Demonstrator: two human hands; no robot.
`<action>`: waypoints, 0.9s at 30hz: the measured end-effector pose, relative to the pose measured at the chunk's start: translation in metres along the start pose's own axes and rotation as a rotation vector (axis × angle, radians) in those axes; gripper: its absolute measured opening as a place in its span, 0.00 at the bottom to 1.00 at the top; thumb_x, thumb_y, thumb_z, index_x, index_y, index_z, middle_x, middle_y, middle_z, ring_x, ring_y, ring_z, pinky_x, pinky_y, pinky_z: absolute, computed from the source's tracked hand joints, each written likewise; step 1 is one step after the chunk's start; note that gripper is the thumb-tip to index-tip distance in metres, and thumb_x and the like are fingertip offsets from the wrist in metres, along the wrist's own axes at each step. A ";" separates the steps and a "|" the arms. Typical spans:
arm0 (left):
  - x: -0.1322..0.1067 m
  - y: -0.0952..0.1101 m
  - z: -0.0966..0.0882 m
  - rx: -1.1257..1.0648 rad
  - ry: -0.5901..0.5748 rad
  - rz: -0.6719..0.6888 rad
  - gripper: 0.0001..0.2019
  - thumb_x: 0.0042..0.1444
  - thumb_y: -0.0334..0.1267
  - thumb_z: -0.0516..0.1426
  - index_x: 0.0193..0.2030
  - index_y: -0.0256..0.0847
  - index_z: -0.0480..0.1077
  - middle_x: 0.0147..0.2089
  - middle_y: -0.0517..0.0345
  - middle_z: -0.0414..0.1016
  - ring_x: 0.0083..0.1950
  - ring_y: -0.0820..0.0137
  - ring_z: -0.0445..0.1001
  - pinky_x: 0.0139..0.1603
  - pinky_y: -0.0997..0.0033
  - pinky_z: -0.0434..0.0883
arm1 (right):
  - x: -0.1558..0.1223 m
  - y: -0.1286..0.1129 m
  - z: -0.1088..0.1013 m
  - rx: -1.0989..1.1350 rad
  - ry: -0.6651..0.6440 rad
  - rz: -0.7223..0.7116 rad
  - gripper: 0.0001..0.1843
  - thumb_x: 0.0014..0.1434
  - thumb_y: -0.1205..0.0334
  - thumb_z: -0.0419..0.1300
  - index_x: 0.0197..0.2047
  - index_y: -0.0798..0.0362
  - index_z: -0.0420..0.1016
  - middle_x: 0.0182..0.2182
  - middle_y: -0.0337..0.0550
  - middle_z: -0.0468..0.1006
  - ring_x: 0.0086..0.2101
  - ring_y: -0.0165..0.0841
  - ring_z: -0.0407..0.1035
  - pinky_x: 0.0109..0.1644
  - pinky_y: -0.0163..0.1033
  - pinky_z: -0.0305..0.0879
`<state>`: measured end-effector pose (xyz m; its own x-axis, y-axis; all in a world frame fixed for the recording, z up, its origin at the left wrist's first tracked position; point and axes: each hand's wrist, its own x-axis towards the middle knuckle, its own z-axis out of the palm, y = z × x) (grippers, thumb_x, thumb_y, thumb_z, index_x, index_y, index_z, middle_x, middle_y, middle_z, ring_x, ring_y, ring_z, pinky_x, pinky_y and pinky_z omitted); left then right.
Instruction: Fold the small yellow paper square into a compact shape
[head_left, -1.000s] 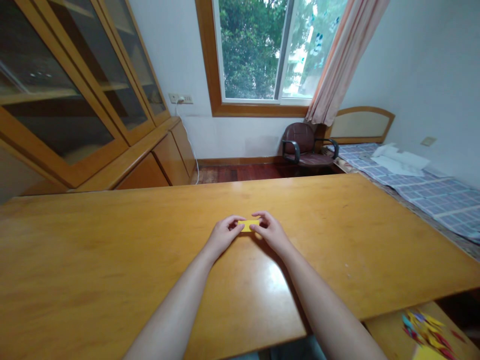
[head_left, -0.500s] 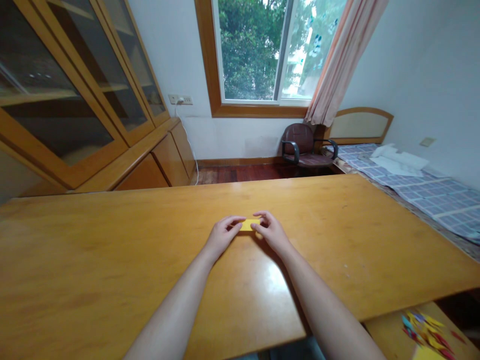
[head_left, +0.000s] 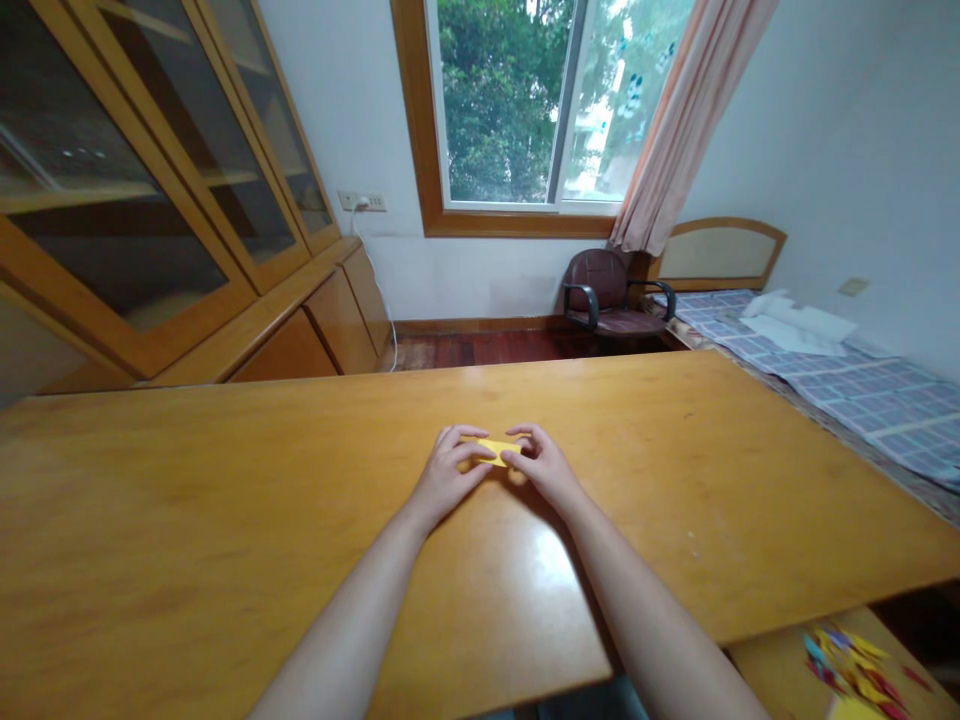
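A small piece of yellow paper [head_left: 496, 447], apparently folded, is between my two hands just above the middle of the wooden table [head_left: 262, 500]. My left hand [head_left: 454, 465] pinches its left end, with the thumb below and fingers curled over the near face. At the right end, my right hand [head_left: 541, 462] has its thumb on the near face and the other fingers behind and above. The fingers partly cover both ends of the paper, so its full shape is hidden.
At the lower right, a lower wooden surface [head_left: 772, 655] bears a pile of colourful folded paper pieces [head_left: 859, 665] and a yellow sheet [head_left: 855, 708]. Beyond the table stand a brown armchair [head_left: 600, 285], a bed [head_left: 885, 400] and, to the left, a glass-doored cabinet [head_left: 247, 265].
The left fingers have shifted onto the paper's near face and the thumb has dropped lower. The paper now tilts, with its outline less flat and rectangular. My right hand stays nearly in place.
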<state>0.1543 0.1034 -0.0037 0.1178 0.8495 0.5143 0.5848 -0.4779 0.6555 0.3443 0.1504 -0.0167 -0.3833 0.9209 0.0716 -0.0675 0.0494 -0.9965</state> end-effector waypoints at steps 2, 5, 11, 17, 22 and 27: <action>0.001 0.000 -0.001 0.003 0.016 0.023 0.03 0.57 0.36 0.61 0.36 0.46 0.78 0.49 0.53 0.73 0.52 0.62 0.70 0.57 0.57 0.66 | 0.000 -0.001 0.000 0.009 -0.007 -0.007 0.22 0.50 0.54 0.67 0.46 0.51 0.68 0.24 0.30 0.67 0.23 0.26 0.60 0.28 0.32 0.54; 0.001 -0.001 -0.002 0.012 0.047 0.047 0.02 0.57 0.35 0.62 0.36 0.45 0.78 0.49 0.53 0.74 0.52 0.62 0.69 0.57 0.58 0.65 | 0.000 -0.004 0.000 -0.019 -0.005 -0.016 0.20 0.50 0.53 0.67 0.44 0.52 0.71 0.24 0.32 0.68 0.25 0.27 0.62 0.30 0.33 0.56; 0.002 -0.002 -0.003 0.004 0.040 0.037 0.03 0.58 0.37 0.60 0.35 0.43 0.76 0.40 0.54 0.77 0.46 0.64 0.71 0.52 0.61 0.65 | 0.002 -0.004 0.000 -0.112 0.082 -0.018 0.18 0.57 0.45 0.60 0.38 0.53 0.74 0.22 0.34 0.66 0.23 0.28 0.59 0.26 0.34 0.55; 0.002 -0.004 -0.001 -0.014 0.025 -0.056 0.03 0.57 0.35 0.59 0.33 0.41 0.73 0.35 0.56 0.75 0.41 0.66 0.71 0.46 0.66 0.66 | 0.000 -0.005 -0.001 -0.344 0.098 -0.272 0.11 0.55 0.52 0.65 0.33 0.51 0.81 0.26 0.38 0.66 0.29 0.31 0.62 0.34 0.37 0.61; 0.003 -0.004 0.000 -0.117 -0.019 -0.172 0.03 0.56 0.33 0.58 0.32 0.40 0.72 0.34 0.57 0.74 0.38 0.68 0.72 0.42 0.70 0.67 | -0.001 -0.005 0.001 -0.386 0.069 -0.308 0.07 0.56 0.58 0.65 0.33 0.51 0.82 0.27 0.39 0.65 0.30 0.31 0.63 0.35 0.36 0.61; 0.002 -0.002 0.000 -0.110 -0.052 -0.230 0.04 0.56 0.37 0.59 0.33 0.40 0.74 0.33 0.58 0.75 0.35 0.70 0.71 0.36 0.72 0.65 | -0.001 -0.004 0.002 -0.420 0.055 -0.318 0.05 0.57 0.62 0.64 0.32 0.52 0.80 0.27 0.38 0.65 0.29 0.30 0.63 0.34 0.36 0.60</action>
<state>0.1535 0.1061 -0.0034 0.0341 0.9477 0.3173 0.5106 -0.2895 0.8096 0.3431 0.1486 -0.0122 -0.3544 0.8534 0.3824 0.2064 0.4702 -0.8581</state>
